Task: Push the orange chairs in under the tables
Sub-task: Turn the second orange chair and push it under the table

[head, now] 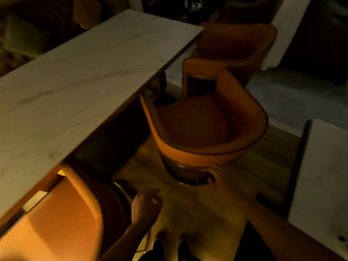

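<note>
Three orange tub chairs line the right side of a long pale marble table [79, 76]. The middle chair [199, 125] stands out from the table, its seat only just reaching the table's edge. My right hand [216, 176] rests against the lower back of that chair's curved shell, fingers bent; whether it grips is unclear. My left hand [146, 204] hovers free above the floor between the middle chair and the near chair [66, 213], fingers loosely apart, holding nothing. The near chair sits partly under the table. The far chair [235, 42] stands beyond the table's end corner.
A second pale table [323, 181] stands close on the right, leaving a narrow aisle of wooden floor where my feet [169, 247] are. A grey rug or floor patch [293, 95] lies beyond. The room is dim; dark furniture sits at the back.
</note>
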